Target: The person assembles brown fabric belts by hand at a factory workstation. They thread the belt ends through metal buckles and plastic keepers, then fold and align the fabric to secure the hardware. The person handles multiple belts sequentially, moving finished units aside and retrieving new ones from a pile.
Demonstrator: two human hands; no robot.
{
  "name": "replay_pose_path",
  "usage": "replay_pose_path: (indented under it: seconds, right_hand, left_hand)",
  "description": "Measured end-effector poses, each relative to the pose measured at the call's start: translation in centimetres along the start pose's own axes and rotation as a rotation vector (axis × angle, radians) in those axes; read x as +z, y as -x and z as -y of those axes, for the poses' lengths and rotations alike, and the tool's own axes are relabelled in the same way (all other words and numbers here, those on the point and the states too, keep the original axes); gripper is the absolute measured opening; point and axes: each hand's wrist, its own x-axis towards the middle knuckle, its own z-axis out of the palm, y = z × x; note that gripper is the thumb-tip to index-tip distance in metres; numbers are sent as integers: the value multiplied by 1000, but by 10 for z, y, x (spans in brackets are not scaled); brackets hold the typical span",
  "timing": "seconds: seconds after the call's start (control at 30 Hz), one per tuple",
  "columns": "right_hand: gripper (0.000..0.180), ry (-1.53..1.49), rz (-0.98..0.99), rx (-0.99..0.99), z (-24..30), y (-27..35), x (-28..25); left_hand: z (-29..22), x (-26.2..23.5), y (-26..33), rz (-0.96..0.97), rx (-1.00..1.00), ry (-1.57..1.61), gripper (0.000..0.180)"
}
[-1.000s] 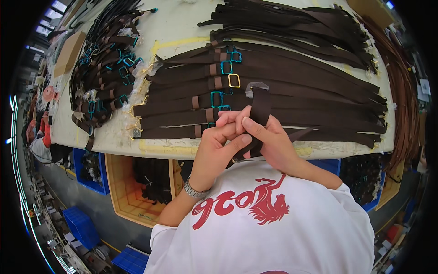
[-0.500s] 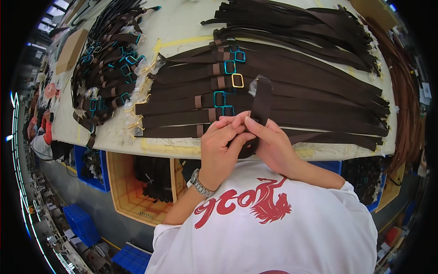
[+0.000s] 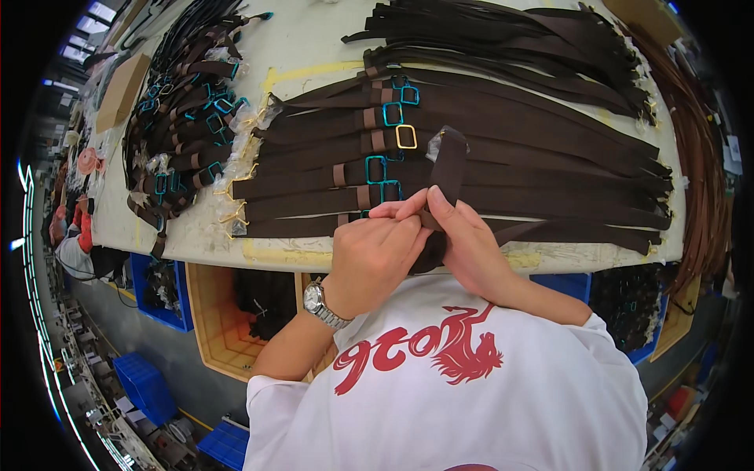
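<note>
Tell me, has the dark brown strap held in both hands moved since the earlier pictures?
Cannot tell: the dark brown strap keeps its place beside the gold square buckle; only the camera view shifts.

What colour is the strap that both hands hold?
Dark brown; the strap shows best in the head view, held by the left hand and right hand.

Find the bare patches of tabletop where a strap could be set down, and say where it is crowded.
Bare table lies between the left buckle pile and the top strap heap. A thin strip runs along the near edge. The middle row of straps is crowded.
</note>
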Motion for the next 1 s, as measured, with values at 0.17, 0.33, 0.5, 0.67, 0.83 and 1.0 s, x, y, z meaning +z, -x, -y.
replay_pose_path:
  seconds: [0.17, 0.33, 0.5, 0.67, 0.83, 1.0]
  right_hand:
    - [48, 22, -117, -53, -9, 3, 8]
    - [46, 80, -6, 12, -8, 3, -8]
    - [38, 177, 124, 55, -2, 9, -14]
    - [23, 220, 585, 305, 11, -13, -19]
    - [30, 469, 724, 344, 12, -25, -26]
    - [37, 886, 444, 129, 30, -12, -7]
  left_hand:
    - [3, 22, -1, -106, -30, -29, 13]
    - [-12, 21, -2, -45, -171, -35, 11]
    - [-14, -60, -19, 284, -53, -47, 23]
    - [1, -84, -34, 450, 284, -197, 33]
    - [12, -90, -27, 602, 210, -94, 16]
    - [8, -88, -7, 457, -696, 669, 26]
